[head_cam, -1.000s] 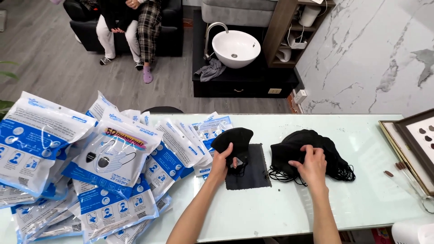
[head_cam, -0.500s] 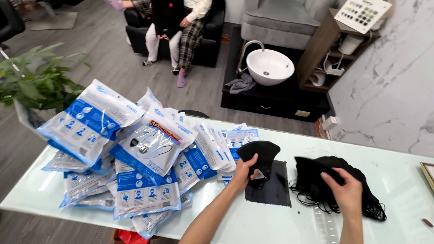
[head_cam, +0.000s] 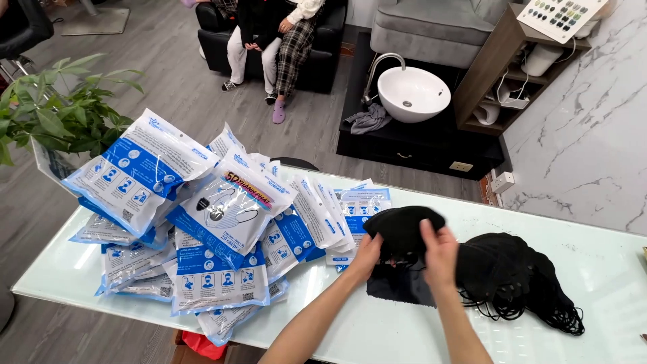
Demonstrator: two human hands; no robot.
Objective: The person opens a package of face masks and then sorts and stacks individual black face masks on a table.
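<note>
1. The table [head_cam: 404,337], a pale glass top, is spanning the lower view and carrying all the work items.
2. A heap of packets [head_cam: 216,236], blue and white, is covering the table's left half, overlapping and partly sliding toward the near edge.
3. A pile of masks [head_cam: 519,276], black with loose ear loops, is lying on the right of the table, just beside the right hand.
4. A flat black sheet [head_cam: 397,286] is resting on the table directly under both hands.
5. One mask [head_cam: 404,229], black, is being held up between the hands, above the sheet and just left of the pile.
6. The left hand [head_cam: 367,259] is gripping the mask's lower left edge, fingers closed on the fabric.
7. The right hand [head_cam: 439,253] is pinching the mask's right side, thumb and fingers closed on it.
8. Beyond the table, a white basin [head_cam: 413,94] is sitting on a dark cabinet, and a plant [head_cam: 54,121] is standing at the left.
</note>
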